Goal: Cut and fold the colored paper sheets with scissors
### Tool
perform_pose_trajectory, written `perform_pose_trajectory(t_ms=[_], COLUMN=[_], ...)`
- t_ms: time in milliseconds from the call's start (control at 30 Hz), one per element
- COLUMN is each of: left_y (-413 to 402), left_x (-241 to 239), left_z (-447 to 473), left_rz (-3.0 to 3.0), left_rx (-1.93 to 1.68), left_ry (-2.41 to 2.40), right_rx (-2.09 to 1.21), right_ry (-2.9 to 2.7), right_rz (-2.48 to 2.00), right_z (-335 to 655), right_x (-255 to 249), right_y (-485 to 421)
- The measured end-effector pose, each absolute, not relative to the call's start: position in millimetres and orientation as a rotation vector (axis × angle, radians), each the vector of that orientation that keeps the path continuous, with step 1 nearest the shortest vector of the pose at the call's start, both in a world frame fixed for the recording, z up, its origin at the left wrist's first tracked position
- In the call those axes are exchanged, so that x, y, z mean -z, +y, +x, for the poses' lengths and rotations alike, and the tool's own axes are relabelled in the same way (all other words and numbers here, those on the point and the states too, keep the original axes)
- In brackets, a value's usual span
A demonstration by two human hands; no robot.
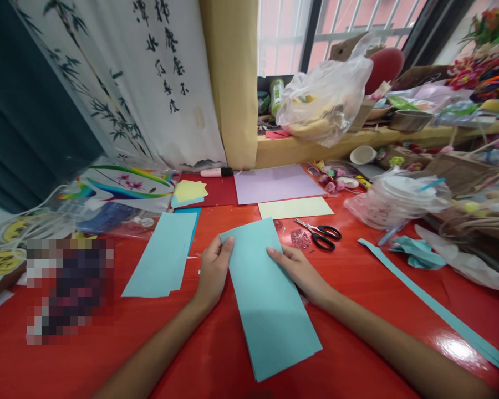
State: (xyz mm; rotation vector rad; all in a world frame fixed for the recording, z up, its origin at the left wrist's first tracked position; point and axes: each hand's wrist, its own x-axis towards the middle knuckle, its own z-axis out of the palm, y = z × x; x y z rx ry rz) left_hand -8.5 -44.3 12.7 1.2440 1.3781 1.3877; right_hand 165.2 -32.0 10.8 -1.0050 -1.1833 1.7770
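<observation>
Between my two hands is a folded sheet of turquoise paper (pixel 270 305), tilted over the red table, its layers showing slightly apart at the lower edge. My left hand (pixel 214 269) pinches its upper left edge, thumb on top. On the upper right edge, my right hand (pixel 297 266) grips it the same way, fingers hidden underneath. More turquoise paper (pixel 160 255) lies flat to the left of my left hand. Black-handled scissors (pixel 322 233) rest just beyond my right hand, blades partly apart.
Lilac paper (pixel 274 184), a pale yellow strip (pixel 297 208) and yellow cutouts (pixel 189 191) lie at the back. A long turquoise strip (pixel 432 302) and crumpled paper (pixel 418 252) are at right. A bagged cup (pixel 399 197) stands behind them. Plastic packets (pixel 116 216) crowd the left.
</observation>
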Motion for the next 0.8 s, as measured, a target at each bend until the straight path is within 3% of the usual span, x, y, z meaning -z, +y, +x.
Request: perform_pose_trajectory(t_ms=[800], left_y=[-45.8], left_x=[-14.9], left_z=[-6.5], left_rz=[1.19], left_rx=[-1.404], left_ry=[1.338], right_rx=[-1.798], right_ry=[-1.207], right_rz=[-0.983], right_z=[167.6], right_x=[-12.1], right_y=[-31.3])
